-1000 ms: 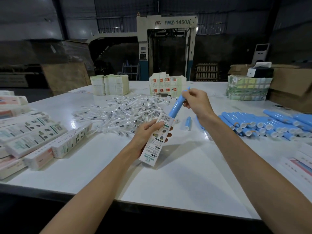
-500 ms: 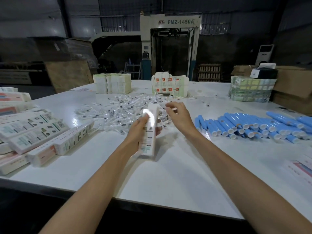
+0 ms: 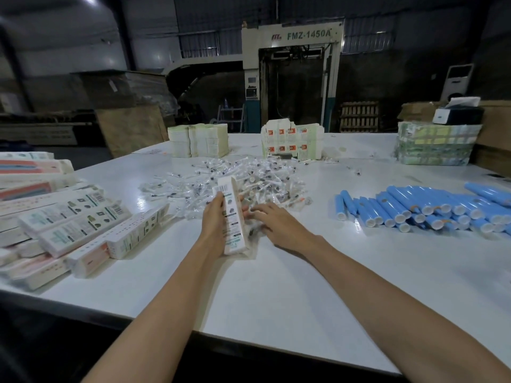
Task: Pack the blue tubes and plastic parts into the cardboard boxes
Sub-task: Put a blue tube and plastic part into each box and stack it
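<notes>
My left hand point(image 3: 215, 219) grips a narrow white cardboard box point(image 3: 231, 214), held upright and tilted over the table centre. My right hand point(image 3: 273, 221) is just right of the box, palm down, fingers spread over the near edge of a heap of clear-wrapped plastic parts point(image 3: 235, 183). Whether its fingertips pinch a part is unclear. A pile of blue tubes point(image 3: 431, 208) with white caps lies on the table to the right, out of reach of both hands. No tube shows at the box's top end.
Filled white boxes point(image 3: 72, 225) are stacked along the left of the white table point(image 3: 276, 286). Stacks of flat cartons point(image 3: 199, 139) point(image 3: 293, 142) stand at the back, a wrapped bundle point(image 3: 434, 145) at the back right. The table's front edge is near my forearms.
A second ago my right hand pushed a blue tube into the box. The tube is now out of sight and my right hand has dropped onto the plastic parts heap.
</notes>
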